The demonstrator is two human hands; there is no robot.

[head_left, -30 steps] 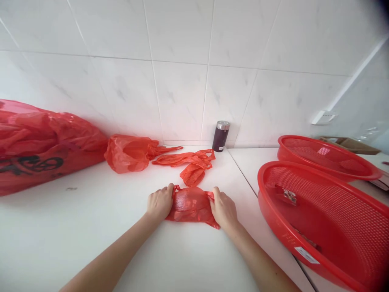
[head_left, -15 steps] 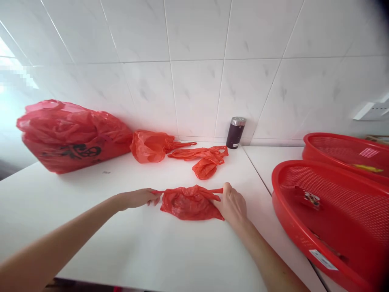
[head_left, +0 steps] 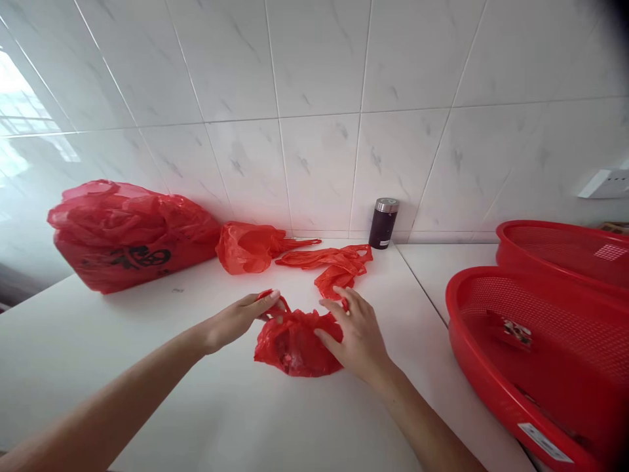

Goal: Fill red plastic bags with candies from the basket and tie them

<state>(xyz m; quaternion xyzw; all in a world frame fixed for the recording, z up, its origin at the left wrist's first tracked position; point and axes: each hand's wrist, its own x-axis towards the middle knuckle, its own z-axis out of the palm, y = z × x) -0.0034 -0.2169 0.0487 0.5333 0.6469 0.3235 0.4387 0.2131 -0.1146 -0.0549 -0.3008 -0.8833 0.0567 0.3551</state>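
A small filled red plastic bag lies on the white counter in front of me. My left hand pinches one of its handles at the top left. My right hand grips the other handle at the top right, its palm against the bag's side. Both handles are drawn in over the middle of the bag.
A large red bag with black writing lies at the back left. A smaller red bag and a crumpled empty one lie behind. A dark tin with a silver lid stands by the tiled wall. Two red mesh baskets sit right.
The handles were stretched out sideways half a second ago. Both hands have since come inward and upward, bringing the handles together over the bag, which now bunches up rounder.
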